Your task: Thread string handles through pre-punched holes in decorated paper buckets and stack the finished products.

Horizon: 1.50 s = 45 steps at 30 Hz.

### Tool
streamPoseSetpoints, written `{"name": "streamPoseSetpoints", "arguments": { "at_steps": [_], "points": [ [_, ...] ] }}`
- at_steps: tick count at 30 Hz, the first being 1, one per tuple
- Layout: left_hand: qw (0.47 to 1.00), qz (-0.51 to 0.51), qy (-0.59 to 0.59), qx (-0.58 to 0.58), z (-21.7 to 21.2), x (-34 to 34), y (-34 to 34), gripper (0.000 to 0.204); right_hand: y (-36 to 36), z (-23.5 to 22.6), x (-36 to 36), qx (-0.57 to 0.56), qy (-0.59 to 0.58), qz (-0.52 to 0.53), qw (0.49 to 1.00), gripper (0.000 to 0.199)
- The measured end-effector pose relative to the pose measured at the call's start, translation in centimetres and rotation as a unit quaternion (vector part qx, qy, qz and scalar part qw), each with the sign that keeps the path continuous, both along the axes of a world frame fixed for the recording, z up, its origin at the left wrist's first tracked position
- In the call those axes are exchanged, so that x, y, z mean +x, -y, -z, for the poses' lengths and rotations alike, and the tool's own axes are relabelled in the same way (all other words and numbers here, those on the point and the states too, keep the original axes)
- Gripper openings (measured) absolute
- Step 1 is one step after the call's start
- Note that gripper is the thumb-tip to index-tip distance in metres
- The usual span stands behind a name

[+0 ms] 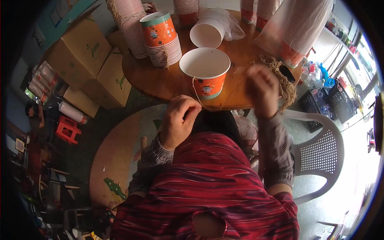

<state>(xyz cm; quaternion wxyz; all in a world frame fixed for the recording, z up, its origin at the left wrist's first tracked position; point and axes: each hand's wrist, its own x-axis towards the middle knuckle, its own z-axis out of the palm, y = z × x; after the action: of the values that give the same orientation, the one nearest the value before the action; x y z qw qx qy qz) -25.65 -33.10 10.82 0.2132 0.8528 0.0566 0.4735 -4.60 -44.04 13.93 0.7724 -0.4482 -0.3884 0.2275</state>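
Note:
An orange paper bucket [218, 83] with a teal base band and white inside stands upright near the table's front edge. From its rim a thin beige cord [195, 89] runs down toward my left hand [179, 121]. That hand is closed, thumb and forefinger pinched on the cord just in front of the bucket. My right hand [264, 90] is raised to the right of the bucket, smeared by motion, its fingers looking curled. Whether it holds anything I cannot make out. Beside it lies a loose bundle of beige cords [285, 90] at the table's right edge.
On the round wooden table [146, 82] stand a stack of orange buckets [165, 52], taller wrapped stacks [308, 30] and a white bucket on its side [206, 36] in clear plastic. Cardboard boxes [82, 56] are at left, a plastic chair [320, 152] and black crates [316, 104] at right.

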Motion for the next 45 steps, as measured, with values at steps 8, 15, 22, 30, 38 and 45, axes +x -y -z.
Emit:
{"name": "streamPoseSetpoints", "arguments": {
  "at_steps": [8,15,22,30,38,45],
  "points": [
    [0.997,0.016,-0.062,-0.044,2.1,1.3,-0.7,0.012,0.0,-1.6,11.3,0.25,-0.099,0.095,0.958,0.007],
    [0.998,0.036,-0.048,0.006,2.4,5.1,-1.3,0.023,-1.5,2.3,13.5,0.24,-0.144,0.103,0.954,0.008],
    [0.986,-0.079,-0.089,0.114,2.8,9.6,-3.9,0.049,-2.9,-5.7,14.5,0.302,-0.06,0.07,0.949,0.008],
    [0.993,-0.054,-0.098,0.029,1.0,5.2,-7.2,0.045,-3.5,-6.0,14.4,0.238,-0.021,0.016,0.971,0.011],
    [0.985,0.0,-0.145,0.089,0.7,2.7,-12.8,0.077,-4.7,-1.4,13.4,0.227,-0.1,0.045,0.968,0.008],
    [0.991,-0.024,-0.05,0.118,-1.1,8.9,-2.8,0.049,-6.4,0.4,11.4,0.184,-0.085,0.057,0.978,0.01]
  ]
}}
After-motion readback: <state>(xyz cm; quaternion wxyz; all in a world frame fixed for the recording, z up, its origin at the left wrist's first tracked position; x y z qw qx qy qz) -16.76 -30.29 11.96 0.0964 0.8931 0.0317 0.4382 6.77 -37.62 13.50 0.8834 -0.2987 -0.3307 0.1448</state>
